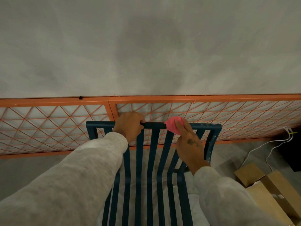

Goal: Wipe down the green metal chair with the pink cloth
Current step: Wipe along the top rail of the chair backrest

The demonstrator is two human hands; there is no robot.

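The dark green metal chair with vertical slats stands in front of me, its top rail running across the middle of the view. My left hand grips the top rail left of centre, fingers curled over it. My right hand holds the bunched pink cloth and presses it against the top rail right of centre. Pale specks show on the chair's right post.
An orange wire-mesh panel leans along the grey wall behind the chair. Cardboard boxes lie on the floor at the right, with white cables trailing nearby. Bare grey floor spreads to the left.
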